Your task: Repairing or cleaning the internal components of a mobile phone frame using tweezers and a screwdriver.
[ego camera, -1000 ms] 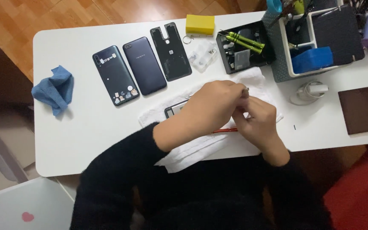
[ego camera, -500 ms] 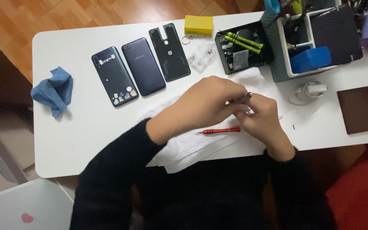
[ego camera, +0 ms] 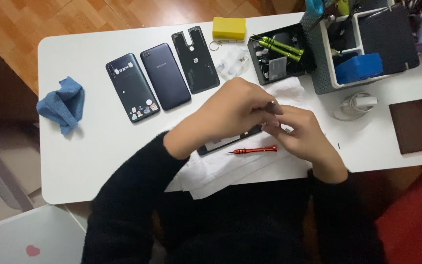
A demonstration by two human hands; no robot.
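**Tiny part held over a busy bench**

A white bench [ego camera: 89, 161] stands on a wooden floor. Both hands meet above an opened phone [ego camera: 221, 143] lying on a white cloth [ego camera: 230, 168]. The left hand [ego camera: 233, 110] and right hand [ego camera: 301, 132] pinch a small metal bit [ego camera: 271, 103] between closed fingers. A red screwdriver [ego camera: 252, 150] lies just beside the phone. If the fingers slip, the tiny bit could drop and get lost in the cloth.
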